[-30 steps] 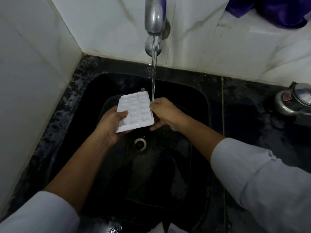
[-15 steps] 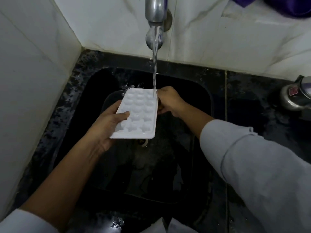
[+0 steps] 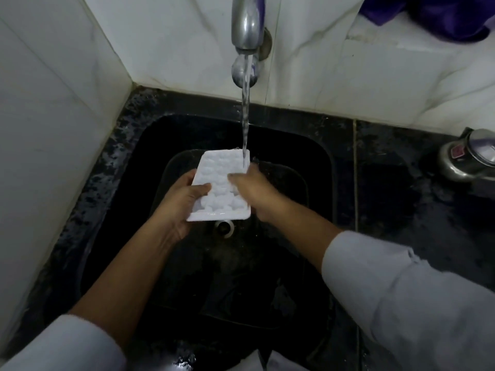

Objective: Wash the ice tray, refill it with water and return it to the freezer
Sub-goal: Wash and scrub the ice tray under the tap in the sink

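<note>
a: head view, first entry?
b: ice tray (image 3: 221, 188), cells up, held over the sink (image 3: 316, 162). its far right corner is under the stream from the tap (image 3: 246, 28).
a: hands?
b: left hand (image 3: 179, 204) grips the tray's left edge, thumb on top. right hand (image 3: 254, 188) clasps the right edge, thumb across the cells; its fingers are hidden.
a: progress?
b: i judge washing underway. refill not begun, freezer not in view. most of the job is left.
</note>
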A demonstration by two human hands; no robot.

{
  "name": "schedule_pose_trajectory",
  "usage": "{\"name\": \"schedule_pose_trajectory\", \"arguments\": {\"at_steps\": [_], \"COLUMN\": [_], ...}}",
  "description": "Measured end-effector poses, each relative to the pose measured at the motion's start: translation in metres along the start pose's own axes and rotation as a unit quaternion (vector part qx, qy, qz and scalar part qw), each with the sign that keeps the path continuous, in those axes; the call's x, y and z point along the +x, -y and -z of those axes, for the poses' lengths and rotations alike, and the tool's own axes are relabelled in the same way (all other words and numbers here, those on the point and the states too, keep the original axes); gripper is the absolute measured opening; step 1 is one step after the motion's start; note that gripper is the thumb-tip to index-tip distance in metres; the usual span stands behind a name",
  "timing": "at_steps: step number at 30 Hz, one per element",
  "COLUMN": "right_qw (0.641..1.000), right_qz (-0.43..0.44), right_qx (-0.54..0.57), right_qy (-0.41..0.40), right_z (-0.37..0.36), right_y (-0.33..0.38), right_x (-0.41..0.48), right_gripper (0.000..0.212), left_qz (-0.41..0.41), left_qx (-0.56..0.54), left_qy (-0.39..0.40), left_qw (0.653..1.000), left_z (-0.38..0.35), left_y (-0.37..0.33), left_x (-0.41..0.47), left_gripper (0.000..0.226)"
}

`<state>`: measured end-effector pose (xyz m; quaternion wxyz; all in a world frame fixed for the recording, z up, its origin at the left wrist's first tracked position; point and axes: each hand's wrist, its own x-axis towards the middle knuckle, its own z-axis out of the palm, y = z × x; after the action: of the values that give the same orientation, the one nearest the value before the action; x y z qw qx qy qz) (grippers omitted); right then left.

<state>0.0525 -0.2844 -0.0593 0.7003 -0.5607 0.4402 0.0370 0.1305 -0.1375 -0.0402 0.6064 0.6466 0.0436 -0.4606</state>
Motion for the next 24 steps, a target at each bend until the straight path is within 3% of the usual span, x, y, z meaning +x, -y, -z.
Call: {"name": "schedule_pose_trajectory", "arguments": {"at_steps": [3, 6, 9, 13, 24], "right_qw": [0.993, 0.972, 0.955, 0.935, 0.913], "right_qz": [-0.055, -0.119, -0.127, -0.119, -0.121], "right_qx": [0.099, 0.179, 0.23, 0.309, 0.357], "right_qy": [-0.037, -0.094, -0.135, -0.126, -0.156], "right_z": [0.009, 0.028, 0.034, 0.039, 0.04], "right_y": [-0.02, -0.027, -0.024, -0.018, -0.011], "right_x": [-0.01, -0.001, -0.001, -0.009, -0.016], "right_gripper": [0.025, 0.025, 0.034, 0.028, 0.033], "left_qz": [0.009, -0.012, -0.099, -0.196, -0.125], "left_qx": [0.063, 0.077, 0.137, 0.199, 0.224], "left_qy": [-0.002, 0.046, 0.072, 0.017, -0.023], "left_qw": [0.998, 0.996, 0.983, 0.96, 0.966], "left_z": [-0.017, -0.036, -0.045, -0.043, -0.056], "left_y": [0.0, -0.002, -0.006, -0.013, -0.03], "left_x": [0.001, -0.007, -0.016, -0.014, -0.001], "left_gripper": [0.039, 0.033, 0.023, 0.015, 0.016]}}
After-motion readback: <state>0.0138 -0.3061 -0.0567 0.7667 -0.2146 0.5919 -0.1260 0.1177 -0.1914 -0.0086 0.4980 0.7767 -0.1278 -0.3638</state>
